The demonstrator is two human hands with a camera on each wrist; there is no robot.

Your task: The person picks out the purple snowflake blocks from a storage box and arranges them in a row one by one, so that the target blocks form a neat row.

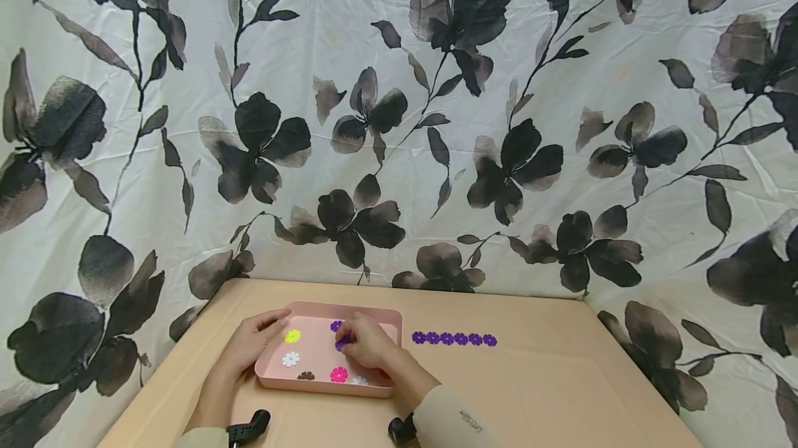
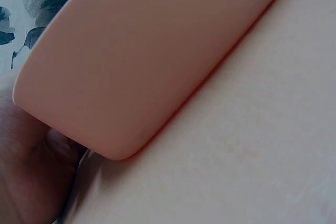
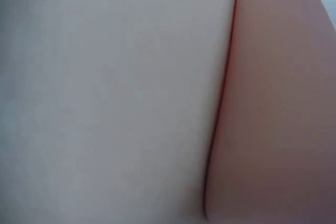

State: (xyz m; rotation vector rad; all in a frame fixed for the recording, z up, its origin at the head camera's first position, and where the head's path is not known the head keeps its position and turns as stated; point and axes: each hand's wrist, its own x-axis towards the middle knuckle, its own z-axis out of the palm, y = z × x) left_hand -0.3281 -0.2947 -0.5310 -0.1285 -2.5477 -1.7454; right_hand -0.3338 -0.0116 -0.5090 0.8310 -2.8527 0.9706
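Observation:
A shallow pink tray [image 1: 330, 387] lies on the table, holding loose flower-shaped pieces. My left hand [image 1: 246, 347] grips the tray's left side, its fingers along the rim; in the left wrist view part of this hand [image 2: 37, 166] shows beside the tray wall [image 2: 142, 61]. My right hand [image 1: 368, 344] reaches over the tray with curled fingers, pinching a purple flower piece [image 1: 341, 345]. Another purple flower piece [image 1: 336, 326] lies just beyond the fingertips. A yellow flower [image 1: 291, 336], a white flower [image 1: 290, 359], a brown flower [image 1: 306, 376] and a pink flower [image 1: 339, 374] lie around.
A row of several purple flower pieces [image 1: 454, 338] lies on the table [image 1: 536, 392] right of the tray. Another white flower [image 1: 359, 380] sits near the tray's front wall, under the right wrist. A floral cloth [image 1: 436, 157] hangs behind the table.

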